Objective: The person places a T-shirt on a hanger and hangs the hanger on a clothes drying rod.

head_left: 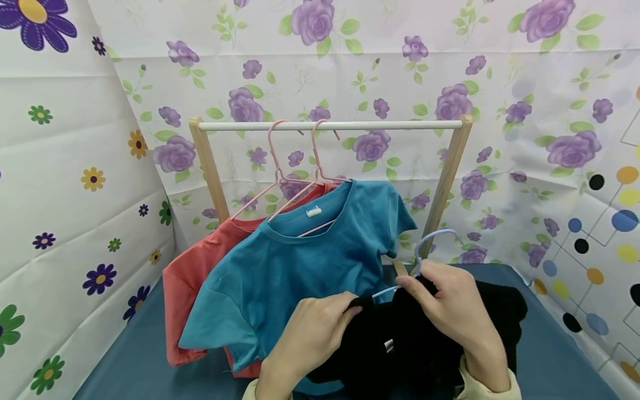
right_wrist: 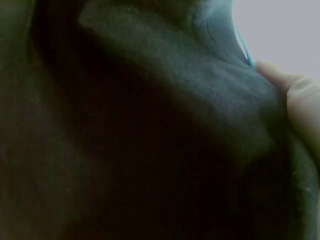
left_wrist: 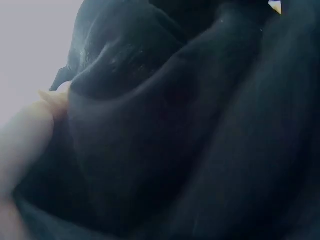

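Note:
A black shirt (head_left: 370, 350) with a small white label inside its neck spreads between my hands at the front. The left hand (head_left: 312, 330) pinches its collar edge between thumb and fingers. A light blue hanger (head_left: 419, 250) sits partly inside the shirt. Its hook sticks up free, and part of one arm shows at the neck opening. At the base of that hook, the right hand (head_left: 452, 303) grips the hanger together with the shirt's fabric. Dark cloth (left_wrist: 145, 145) fills most of the left wrist view, and black fabric (right_wrist: 150, 125) most of the right one.
Behind stands a wooden rack with a white rail (head_left: 380, 125). A teal T-shirt (head_left: 300, 272) and a coral shirt (head_left: 185, 300) hang from it on pink hangers (head_left: 316, 147), left of the middle. A dark blue cloth (head_left: 135, 355) covers the table; flowered sheets (head_left: 300, 78) surround it.

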`<state>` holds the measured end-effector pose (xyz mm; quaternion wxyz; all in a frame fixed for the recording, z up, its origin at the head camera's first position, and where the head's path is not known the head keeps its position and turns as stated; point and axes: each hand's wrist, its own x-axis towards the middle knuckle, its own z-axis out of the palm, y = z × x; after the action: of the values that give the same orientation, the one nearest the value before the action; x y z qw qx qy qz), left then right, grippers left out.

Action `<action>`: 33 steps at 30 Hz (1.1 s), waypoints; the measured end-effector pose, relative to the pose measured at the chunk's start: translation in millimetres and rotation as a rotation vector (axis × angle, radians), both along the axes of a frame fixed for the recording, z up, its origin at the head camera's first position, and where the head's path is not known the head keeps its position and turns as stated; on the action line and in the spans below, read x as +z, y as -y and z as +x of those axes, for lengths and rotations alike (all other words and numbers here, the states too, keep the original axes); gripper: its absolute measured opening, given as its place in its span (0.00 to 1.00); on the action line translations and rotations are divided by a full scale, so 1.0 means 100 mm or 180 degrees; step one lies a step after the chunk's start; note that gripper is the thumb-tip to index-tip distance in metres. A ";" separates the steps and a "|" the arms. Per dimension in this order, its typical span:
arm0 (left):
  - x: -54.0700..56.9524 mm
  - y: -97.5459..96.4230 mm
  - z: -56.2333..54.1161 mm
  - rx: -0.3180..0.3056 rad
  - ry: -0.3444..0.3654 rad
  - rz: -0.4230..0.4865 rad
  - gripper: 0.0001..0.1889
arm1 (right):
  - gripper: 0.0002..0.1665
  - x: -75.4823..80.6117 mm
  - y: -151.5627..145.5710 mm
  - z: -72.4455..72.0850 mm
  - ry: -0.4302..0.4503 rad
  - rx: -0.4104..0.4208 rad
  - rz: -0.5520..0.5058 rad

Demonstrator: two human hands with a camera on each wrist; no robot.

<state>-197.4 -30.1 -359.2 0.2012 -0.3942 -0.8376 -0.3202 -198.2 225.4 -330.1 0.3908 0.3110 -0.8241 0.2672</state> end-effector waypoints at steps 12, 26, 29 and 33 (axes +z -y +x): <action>-0.01 -0.05 0.01 0.0169 -0.0003 0.0072 0.04 | 0.27 -0.04 0.16 -0.05 0.0028 -0.0018 0.0124; -0.02 0.03 -0.04 0.0371 -0.0076 0.0222 0.03 | 0.20 0.00 -0.04 -0.02 0.0623 0.0525 0.0235; -0.01 0.06 -0.06 0.0401 -0.0131 0.0271 0.02 | 0.24 0.00 -0.13 -0.02 0.0686 0.0529 0.0225; 0.00 0.10 -0.07 0.0412 -0.0190 0.0361 0.03 | 0.25 0.00 -0.22 -0.03 0.0637 0.0454 0.0233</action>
<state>-204.5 -40.4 -359.0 0.2683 -0.3365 -0.8355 -0.3415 -201.3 247.5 -330.3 0.2751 0.3546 -0.8439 0.2938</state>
